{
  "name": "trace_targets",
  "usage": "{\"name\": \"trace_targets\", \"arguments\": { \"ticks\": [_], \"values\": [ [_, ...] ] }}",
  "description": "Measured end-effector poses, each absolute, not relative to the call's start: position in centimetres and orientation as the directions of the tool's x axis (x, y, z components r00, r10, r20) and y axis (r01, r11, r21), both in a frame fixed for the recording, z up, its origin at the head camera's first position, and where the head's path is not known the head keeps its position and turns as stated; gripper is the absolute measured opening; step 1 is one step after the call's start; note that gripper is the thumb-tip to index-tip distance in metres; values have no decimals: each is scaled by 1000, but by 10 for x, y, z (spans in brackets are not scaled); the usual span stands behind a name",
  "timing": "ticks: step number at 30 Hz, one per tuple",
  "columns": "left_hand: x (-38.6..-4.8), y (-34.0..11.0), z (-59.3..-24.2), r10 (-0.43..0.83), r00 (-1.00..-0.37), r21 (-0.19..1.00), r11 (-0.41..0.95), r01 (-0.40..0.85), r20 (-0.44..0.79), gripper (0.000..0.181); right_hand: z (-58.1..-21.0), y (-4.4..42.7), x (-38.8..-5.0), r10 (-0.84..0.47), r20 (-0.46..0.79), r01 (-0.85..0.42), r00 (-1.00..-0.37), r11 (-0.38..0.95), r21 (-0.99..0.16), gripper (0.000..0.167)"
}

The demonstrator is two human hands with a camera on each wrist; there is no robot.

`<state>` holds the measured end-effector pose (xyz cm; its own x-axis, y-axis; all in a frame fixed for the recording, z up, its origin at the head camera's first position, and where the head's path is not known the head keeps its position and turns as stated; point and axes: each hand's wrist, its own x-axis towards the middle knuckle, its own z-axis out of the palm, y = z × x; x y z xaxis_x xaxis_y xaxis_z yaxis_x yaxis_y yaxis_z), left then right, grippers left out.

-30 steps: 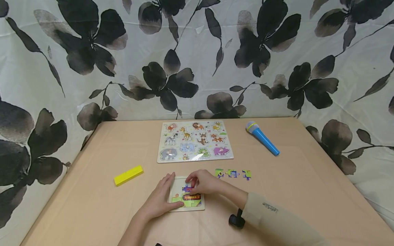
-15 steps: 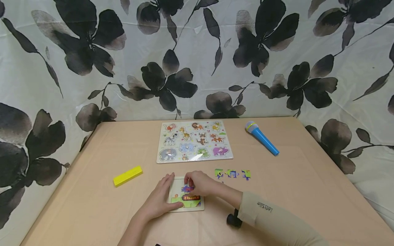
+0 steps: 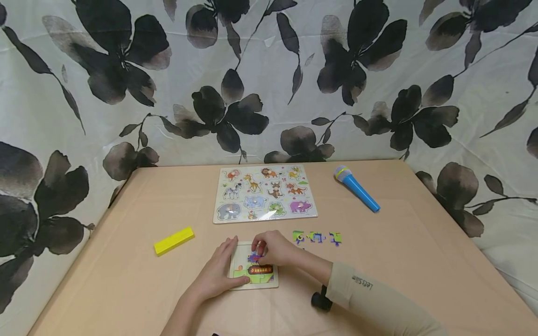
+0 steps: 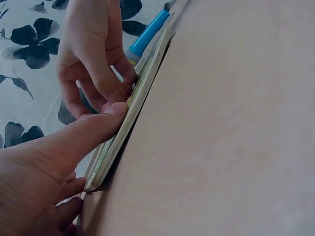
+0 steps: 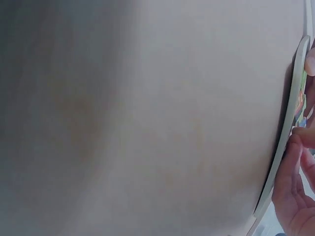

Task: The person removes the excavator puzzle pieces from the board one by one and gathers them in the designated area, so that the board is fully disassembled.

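Two hands at the small puzzle board (image 3: pixel 241 252), which lies on the table (image 3: pixel 126 280) right in front of the person. The left hand (image 3: pixel 220 267) has its fingers fairly straight along the left side, thumb laid over the lower corner: a brace rather than a clench, and a sensible one, because a board that slides spoils any fitting. Now the right hand (image 3: pixel 275 248): thumb and forefinger appear to be in a pinching grip on a purple piece (image 3: pixel 253 258), over the board's middle, above the red section (image 3: pixel 261 269). Whether it sits flush, I can't tell; fingertips cover it. Good handling here, I'd say, means lining up the tabs first, then pressing flat and straight, never forcing a tilted edge. Three loose pieces (image 3: pixel 316 237) wait beyond the right wrist, well within reach.
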<state>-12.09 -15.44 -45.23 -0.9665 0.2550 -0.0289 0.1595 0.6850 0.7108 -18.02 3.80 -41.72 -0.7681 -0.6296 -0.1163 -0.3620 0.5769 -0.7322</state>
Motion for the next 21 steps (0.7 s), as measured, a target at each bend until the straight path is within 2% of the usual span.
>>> {"name": "trace_targets", "arguments": {
  "ticks": [14, 21],
  "values": [
    [-121, -154, -450, 255, -966, 713, 685, 147, -45, 101, -420, 39, -183, -621, -71, -351, -780, 530, -772, 20],
    [-120, -155, -450, 261, -965, 709, 686, 165, -28, 101, -419, 45, -184, -584, -78, -304, -808, 527, -793, 21]
  ]
}}
